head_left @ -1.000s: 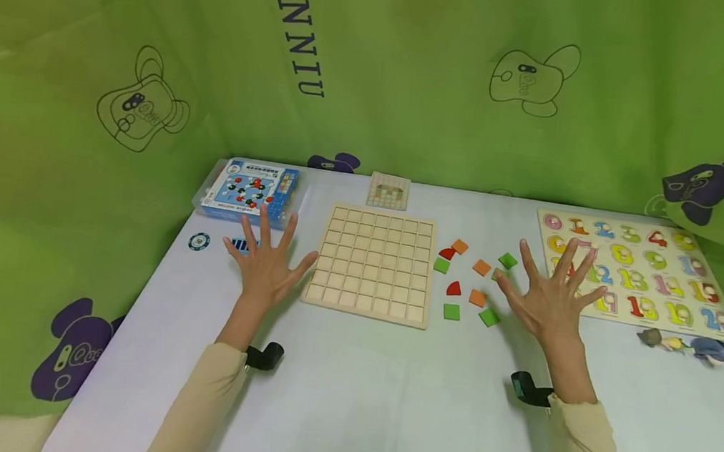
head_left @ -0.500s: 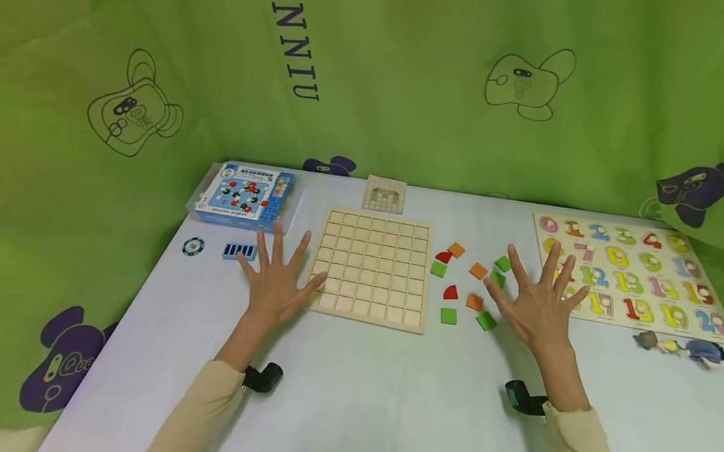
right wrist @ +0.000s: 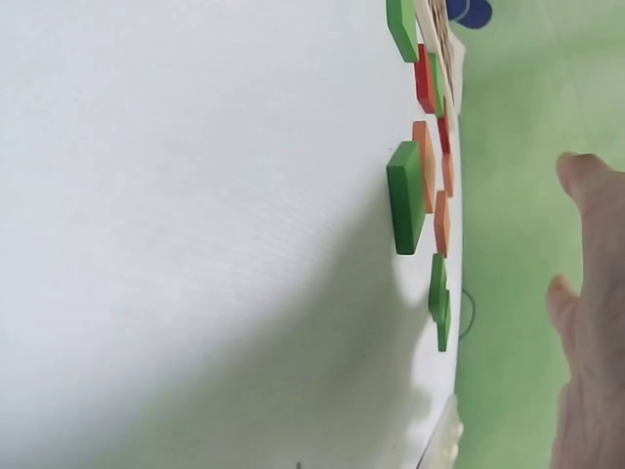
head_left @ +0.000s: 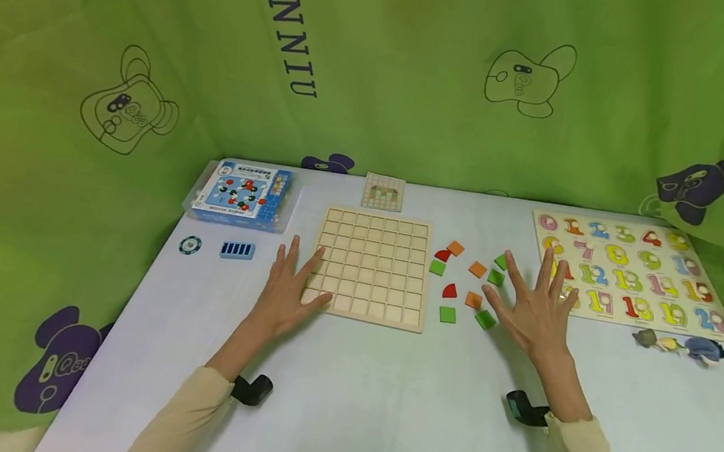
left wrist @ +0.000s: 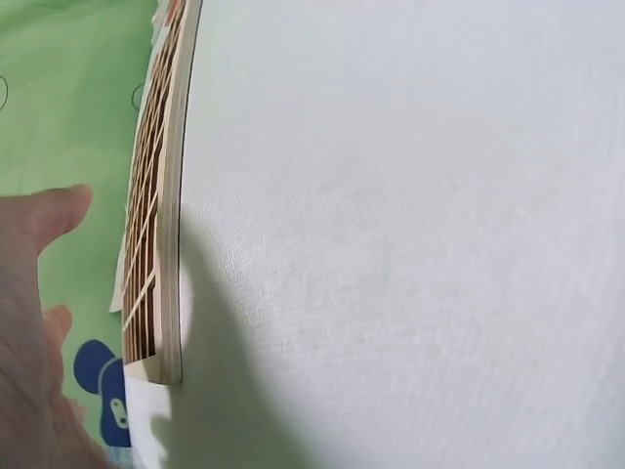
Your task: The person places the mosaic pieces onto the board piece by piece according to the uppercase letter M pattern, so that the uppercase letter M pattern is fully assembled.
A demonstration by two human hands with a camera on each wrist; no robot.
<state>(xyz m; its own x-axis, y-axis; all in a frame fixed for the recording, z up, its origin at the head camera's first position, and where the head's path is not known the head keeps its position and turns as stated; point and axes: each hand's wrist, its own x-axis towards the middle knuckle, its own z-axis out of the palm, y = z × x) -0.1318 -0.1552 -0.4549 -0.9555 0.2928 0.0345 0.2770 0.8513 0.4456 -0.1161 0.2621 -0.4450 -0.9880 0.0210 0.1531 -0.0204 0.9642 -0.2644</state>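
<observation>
Green cartoon-print cloth walls in a pale tabletop [head_left: 347, 397] where a person's two hands hover spread, nothing held. Fingers [head_left: 296, 252] of the left hand [head_left: 285, 295] lie straight and splayed over the near-left corner of an unfilled wooden grid board [head_left: 371, 266], the thumb on or just above its edge; contact cannot be told. Fingers [head_left: 513, 268] of the right hand [head_left: 532, 309] fan out just right of the loose tiles [head_left: 467, 285], green, orange and red, scattered beside the board. Filling the grid looks not yet begun; a next move would call for pinching one tile and setting it into a cell. Beyond lie a pattern card [head_left: 383, 192], a blue box [head_left: 242, 194] and a number puzzle [head_left: 629, 271].
</observation>
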